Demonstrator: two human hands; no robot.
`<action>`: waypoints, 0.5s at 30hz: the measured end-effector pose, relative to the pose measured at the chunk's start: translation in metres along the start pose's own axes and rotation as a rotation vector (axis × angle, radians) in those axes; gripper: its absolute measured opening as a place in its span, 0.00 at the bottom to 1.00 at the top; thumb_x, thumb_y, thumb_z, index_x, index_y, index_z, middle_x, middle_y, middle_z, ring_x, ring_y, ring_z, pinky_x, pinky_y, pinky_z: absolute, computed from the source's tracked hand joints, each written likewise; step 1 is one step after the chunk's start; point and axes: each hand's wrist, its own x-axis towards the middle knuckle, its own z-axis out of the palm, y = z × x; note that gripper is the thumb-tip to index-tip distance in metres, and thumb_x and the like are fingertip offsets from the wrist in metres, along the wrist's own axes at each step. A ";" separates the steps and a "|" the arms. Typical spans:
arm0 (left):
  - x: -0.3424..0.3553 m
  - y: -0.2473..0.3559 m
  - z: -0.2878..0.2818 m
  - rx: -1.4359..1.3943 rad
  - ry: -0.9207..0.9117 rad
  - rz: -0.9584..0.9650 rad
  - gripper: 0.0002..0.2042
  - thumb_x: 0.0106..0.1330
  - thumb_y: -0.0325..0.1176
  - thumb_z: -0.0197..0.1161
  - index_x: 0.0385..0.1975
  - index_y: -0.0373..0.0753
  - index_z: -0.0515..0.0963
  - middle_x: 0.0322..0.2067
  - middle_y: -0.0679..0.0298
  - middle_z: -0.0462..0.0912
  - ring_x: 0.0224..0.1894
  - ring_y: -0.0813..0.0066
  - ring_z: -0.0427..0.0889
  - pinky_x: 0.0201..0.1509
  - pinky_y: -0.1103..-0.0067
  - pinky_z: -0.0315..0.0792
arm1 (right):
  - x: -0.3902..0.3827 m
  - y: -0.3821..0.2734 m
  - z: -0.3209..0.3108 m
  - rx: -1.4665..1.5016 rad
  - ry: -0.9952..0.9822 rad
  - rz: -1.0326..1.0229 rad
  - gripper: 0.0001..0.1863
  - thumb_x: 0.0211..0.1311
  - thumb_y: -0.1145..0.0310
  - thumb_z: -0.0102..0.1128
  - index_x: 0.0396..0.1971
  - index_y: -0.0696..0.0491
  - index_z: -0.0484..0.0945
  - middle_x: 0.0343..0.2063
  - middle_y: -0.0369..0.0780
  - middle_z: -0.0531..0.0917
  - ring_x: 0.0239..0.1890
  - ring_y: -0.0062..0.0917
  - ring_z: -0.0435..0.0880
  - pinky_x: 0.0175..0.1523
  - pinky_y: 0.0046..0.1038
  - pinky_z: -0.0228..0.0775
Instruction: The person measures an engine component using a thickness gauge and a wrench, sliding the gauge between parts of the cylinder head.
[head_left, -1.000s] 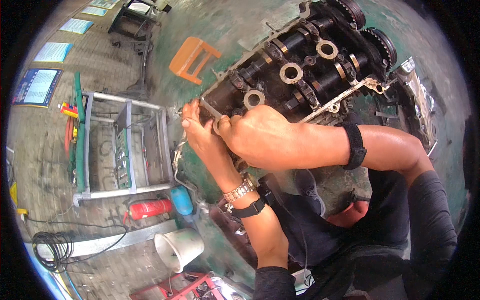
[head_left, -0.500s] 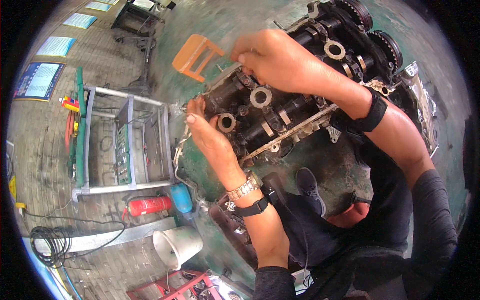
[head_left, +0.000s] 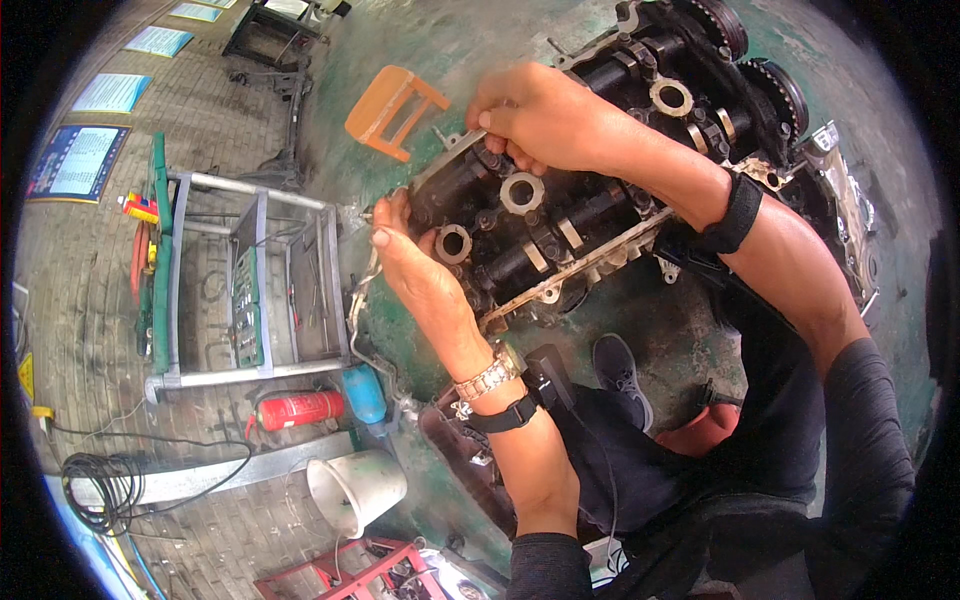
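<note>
Across the upper middle lies a greasy engine cylinder head (head_left: 598,212), its top uncovered, with dark camshafts and several pale round rings (head_left: 522,194) along it. Two toothed wheels (head_left: 772,97) sit at its far right end. My left hand (head_left: 425,285) is closed round the left end of the cylinder head, fingers over the edge. My right hand (head_left: 550,115) is at the far long edge, palm down, its fingers curled and pressed together low against the head. Whatever is between those fingers is hidden by the hand.
A small orange stool (head_left: 390,112) stands beyond the cylinder head. To the left are a metal-framed cart (head_left: 255,378) with a green tool case (head_left: 246,305), a red fire extinguisher (head_left: 300,410), a blue cylinder (head_left: 363,394) and a white bucket (head_left: 350,492). My shoe (head_left: 620,375) is below the engine.
My right hand has shifted very slightly, its fingertips settling lower at the far edge of the cylinder head. My left hand stays in place.
</note>
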 end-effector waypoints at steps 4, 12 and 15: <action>0.000 0.001 0.000 0.013 -0.007 0.011 0.43 0.77 0.67 0.33 0.70 0.27 0.61 0.65 0.46 0.71 0.66 0.57 0.70 0.67 0.62 0.63 | 0.003 0.001 0.000 0.008 -0.014 0.013 0.11 0.70 0.72 0.52 0.44 0.60 0.81 0.26 0.37 0.80 0.21 0.19 0.78 0.27 0.23 0.75; 0.001 0.000 -0.001 0.030 -0.017 0.033 0.44 0.76 0.68 0.33 0.70 0.27 0.61 0.64 0.46 0.71 0.67 0.57 0.70 0.67 0.62 0.64 | 0.002 0.003 0.002 -0.004 0.008 0.046 0.14 0.69 0.73 0.54 0.50 0.62 0.78 0.23 0.38 0.79 0.22 0.20 0.79 0.28 0.25 0.77; 0.002 -0.001 -0.001 0.040 -0.013 0.029 0.45 0.75 0.69 0.33 0.70 0.27 0.60 0.65 0.46 0.71 0.67 0.56 0.69 0.68 0.62 0.63 | 0.004 0.005 0.004 -0.077 0.019 0.039 0.14 0.68 0.74 0.55 0.51 0.62 0.77 0.23 0.38 0.79 0.20 0.20 0.78 0.26 0.25 0.76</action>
